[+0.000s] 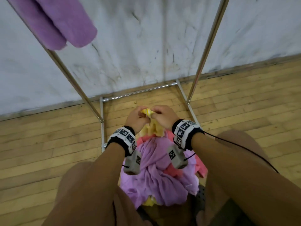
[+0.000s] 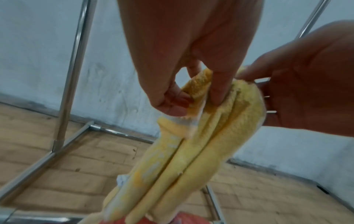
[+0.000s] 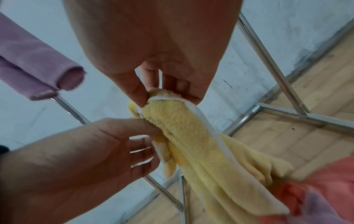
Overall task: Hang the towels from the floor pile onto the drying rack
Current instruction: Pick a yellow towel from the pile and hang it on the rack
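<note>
A yellow towel with a white hem rises out of the floor pile of purple, pink and yellow towels between my knees. My left hand and right hand pinch its top edge close together, low inside the rack frame. In the left wrist view my left hand holds the bunched yellow towel between thumb and curled fingers. In the right wrist view my right hand pinches a hemmed corner of the yellow towel. A purple towel hangs on the drying rack at the upper left.
The rack's slanted metal legs and its base bars stand on the wooden floor against a scuffed white wall. A pink towel lies under the yellow one. A dark shoe sits beside the pile.
</note>
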Action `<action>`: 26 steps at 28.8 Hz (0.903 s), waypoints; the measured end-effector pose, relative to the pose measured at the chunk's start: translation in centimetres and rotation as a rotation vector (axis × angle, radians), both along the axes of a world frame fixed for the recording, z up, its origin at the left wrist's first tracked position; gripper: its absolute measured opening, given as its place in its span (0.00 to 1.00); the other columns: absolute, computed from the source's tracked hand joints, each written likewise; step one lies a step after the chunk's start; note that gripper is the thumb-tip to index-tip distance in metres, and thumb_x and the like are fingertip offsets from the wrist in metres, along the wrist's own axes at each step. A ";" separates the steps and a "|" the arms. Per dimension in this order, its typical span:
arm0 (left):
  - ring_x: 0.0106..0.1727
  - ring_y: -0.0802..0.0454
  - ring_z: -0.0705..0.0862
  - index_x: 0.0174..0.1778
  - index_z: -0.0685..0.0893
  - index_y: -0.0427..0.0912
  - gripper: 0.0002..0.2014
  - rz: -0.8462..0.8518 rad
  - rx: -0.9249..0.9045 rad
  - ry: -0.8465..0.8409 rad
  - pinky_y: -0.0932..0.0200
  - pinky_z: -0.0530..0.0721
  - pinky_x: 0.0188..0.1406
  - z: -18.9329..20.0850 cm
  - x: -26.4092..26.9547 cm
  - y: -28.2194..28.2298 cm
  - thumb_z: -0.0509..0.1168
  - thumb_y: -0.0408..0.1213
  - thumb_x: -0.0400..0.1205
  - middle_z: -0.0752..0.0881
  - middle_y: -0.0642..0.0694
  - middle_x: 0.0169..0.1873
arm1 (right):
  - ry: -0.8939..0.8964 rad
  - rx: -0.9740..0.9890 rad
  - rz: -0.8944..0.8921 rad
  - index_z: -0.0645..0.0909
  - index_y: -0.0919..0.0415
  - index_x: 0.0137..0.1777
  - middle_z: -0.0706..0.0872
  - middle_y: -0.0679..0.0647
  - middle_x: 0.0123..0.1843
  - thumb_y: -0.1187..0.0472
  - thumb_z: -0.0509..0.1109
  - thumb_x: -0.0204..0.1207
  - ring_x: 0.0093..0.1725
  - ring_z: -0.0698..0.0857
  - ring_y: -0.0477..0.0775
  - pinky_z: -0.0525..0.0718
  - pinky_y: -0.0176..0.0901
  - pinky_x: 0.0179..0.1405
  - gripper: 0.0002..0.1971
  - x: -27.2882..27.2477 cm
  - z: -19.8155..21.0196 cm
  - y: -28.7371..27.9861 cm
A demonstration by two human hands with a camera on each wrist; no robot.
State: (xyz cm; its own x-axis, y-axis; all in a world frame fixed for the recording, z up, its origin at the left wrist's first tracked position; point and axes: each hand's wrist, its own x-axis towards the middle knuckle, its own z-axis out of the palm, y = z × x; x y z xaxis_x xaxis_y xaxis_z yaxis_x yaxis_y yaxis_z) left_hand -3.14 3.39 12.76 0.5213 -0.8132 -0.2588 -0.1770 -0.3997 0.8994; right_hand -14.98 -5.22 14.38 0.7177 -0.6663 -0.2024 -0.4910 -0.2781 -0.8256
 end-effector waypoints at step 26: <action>0.44 0.47 0.88 0.50 0.87 0.41 0.08 0.097 -0.210 0.071 0.46 0.86 0.45 9.4 -2.3 4.4 0.74 0.35 0.77 0.91 0.41 0.46 | -0.203 -0.085 0.079 0.75 0.49 0.57 0.84 0.42 0.51 0.60 0.77 0.72 0.51 0.83 0.45 0.75 0.36 0.44 0.18 -2.5 7.8 3.7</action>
State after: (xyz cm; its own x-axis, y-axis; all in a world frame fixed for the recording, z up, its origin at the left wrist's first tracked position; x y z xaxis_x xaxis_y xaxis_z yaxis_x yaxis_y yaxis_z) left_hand -5.40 7.79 22.20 0.5857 -0.8004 -0.1281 -0.0800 -0.2144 0.9735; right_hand -17.46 -1.50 22.13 0.7887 -0.6148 0.0063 -0.2909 -0.3822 -0.8771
